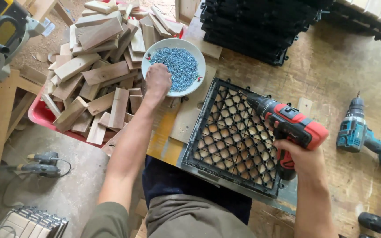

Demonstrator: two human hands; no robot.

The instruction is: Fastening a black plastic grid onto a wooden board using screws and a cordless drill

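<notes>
Left hand point(157, 80) is down in the bowl point(196, 78), a white one with a small red and green mark on its rim, sitting just off the top-left corner of the black grid point(232, 136). The bowl is heaped with blue-grey screws point(179, 66), too many to count; the fingers dip into the near-left edge of the heap, curled together, though whether they pinch a screw I cannot tell, since the back of the hand hides the tips. Right hand point(303, 159) sits over the grid's right edge, fingers wrapped tight round the grip of the red drill point(289, 123), whose black nose points up-left and hovers above the grid's top-right part. One grid lies flat on the bench, its honeycomb holes showing pale wood beneath. Drills, count them: one red in hand, one teal drill point(362, 132) lying right of the grid, and a third dark tool point(378, 224) below that, partly cut off. Left of the grid, beyond the bowl, a red tray point(40, 115) holds a pile of wood offcuts point(98, 70), dozens of them. Above the grid, one stack of black tiles point(252, 26). Far left of the grid, a yellow saw point(1, 31) at the top corner and a grey gun tool point(40, 164) on the floor.
</notes>
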